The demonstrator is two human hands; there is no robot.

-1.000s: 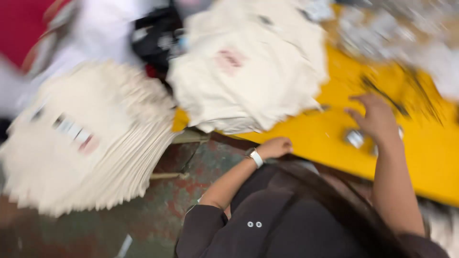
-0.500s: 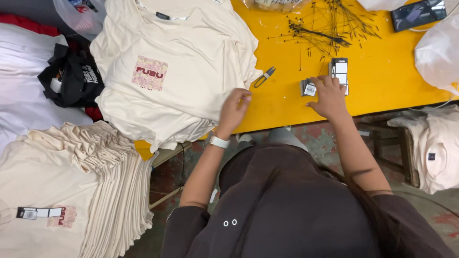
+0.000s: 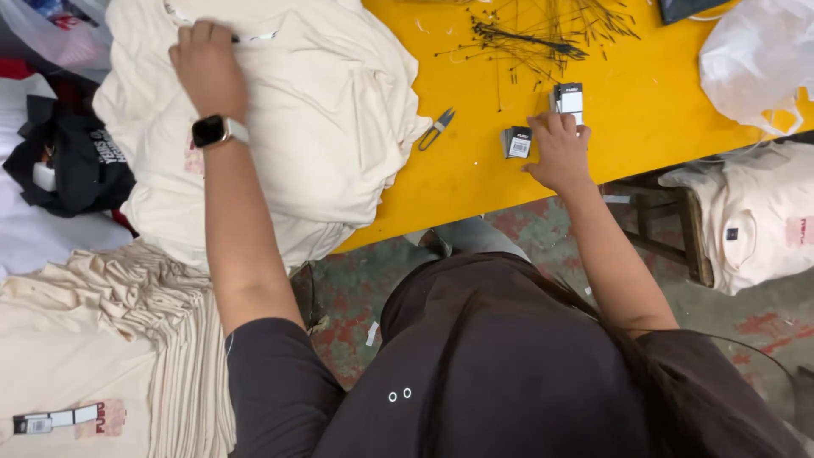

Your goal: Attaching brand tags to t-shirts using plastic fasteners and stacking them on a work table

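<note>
My left hand [image 3: 206,66] lies flat near the collar of the top cream T-shirt [image 3: 322,127], part of a pile on the yellow table [image 3: 644,110]. A watch sits on that wrist. My right hand [image 3: 557,150] rests on the table with its fingertips touching a small stack of black and white hang tags [image 3: 519,142]. A second tag stack [image 3: 569,98] stands just beyond the fingers. Small thread snips [image 3: 436,129] lie between the shirts and the tags. I cannot see whether the fingers pinch a tag.
A bundle of thin black tag pins [image 3: 534,38] is scattered at the table's far side. A white plastic bag [image 3: 755,59] lies at right. Stacked cream shirts [image 3: 93,356] sit lower left, more on a stool [image 3: 755,220] at right. Black garment [image 3: 68,161] at left.
My left hand has moved from the table edge up onto the shirt pile near the collar. My right hand stays at the hang tags. The view has steadied and come closer.
</note>
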